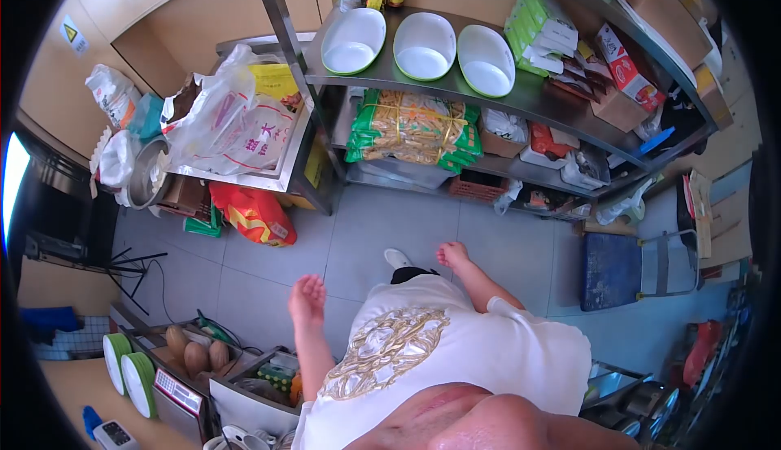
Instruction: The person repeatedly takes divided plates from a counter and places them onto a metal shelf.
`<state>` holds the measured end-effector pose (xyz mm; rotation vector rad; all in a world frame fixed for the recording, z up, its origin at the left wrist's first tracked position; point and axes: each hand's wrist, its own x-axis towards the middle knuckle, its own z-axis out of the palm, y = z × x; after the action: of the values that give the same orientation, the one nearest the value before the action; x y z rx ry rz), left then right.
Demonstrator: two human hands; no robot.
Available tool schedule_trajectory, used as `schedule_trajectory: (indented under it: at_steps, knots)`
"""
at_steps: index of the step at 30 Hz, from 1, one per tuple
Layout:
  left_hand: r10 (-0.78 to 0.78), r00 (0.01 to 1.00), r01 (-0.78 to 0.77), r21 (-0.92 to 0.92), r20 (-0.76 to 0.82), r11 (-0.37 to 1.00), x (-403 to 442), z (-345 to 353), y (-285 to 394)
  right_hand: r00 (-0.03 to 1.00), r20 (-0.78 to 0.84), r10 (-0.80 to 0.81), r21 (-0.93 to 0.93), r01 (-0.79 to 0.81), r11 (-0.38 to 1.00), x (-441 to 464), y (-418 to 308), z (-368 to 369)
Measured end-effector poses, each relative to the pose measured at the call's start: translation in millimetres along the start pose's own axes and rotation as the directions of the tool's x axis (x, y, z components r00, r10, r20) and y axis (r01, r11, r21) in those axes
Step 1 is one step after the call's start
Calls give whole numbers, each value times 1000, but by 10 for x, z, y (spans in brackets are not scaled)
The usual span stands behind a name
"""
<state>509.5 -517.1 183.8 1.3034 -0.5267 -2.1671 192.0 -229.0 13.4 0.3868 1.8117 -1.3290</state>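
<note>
My left hand (307, 297) hangs over the grey floor at the left of my body, its fingers loosely bent and slightly apart, holding nothing. On the other side, my right hand (452, 255) is in the air near my white shoe (397, 259), with its fingers curled in and no object visible in them. Neither hand touches anything. Beyond them stands a metal shelf (382, 80) with three white oval bowls with green outsides, the middle one (425, 47) nearest the centre. Green-edged packs (413, 128) lie on the level below.
A side table (281, 175) at the left holds plastic bags, with a red bag (259, 216) on the floor beneath. A blue-seated chair (610, 271) stands at the right. Drawers (252, 397), a scale (179, 391) and green-rimmed plates (138, 385) are at the lower left.
</note>
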Motion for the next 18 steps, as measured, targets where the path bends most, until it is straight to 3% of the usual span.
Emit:
schedule_trajectory:
  at_steps: [5,7,10,14,18]
  knots:
    - [-181,975,177,43,127,983,-27,357,-418,997,-72,-31,212,45,976,-18,-218,-86]
    - [-181,980,176,66,80,982,-18,418,-448,990,-91,-112,286,133,949,119,-540,-101]
    - [-143,990,143,18,2,990,93,349,-446,942,-130,-310,380,336,862,244,-1331,-162]
    - [-67,992,59,-78,-103,995,333,310,-409,787,-274,-553,419,615,668,379,-2576,-412]
    - [-35,992,19,-131,-123,991,435,716,-434,769,-313,-557,475,634,610,308,-3495,-524]
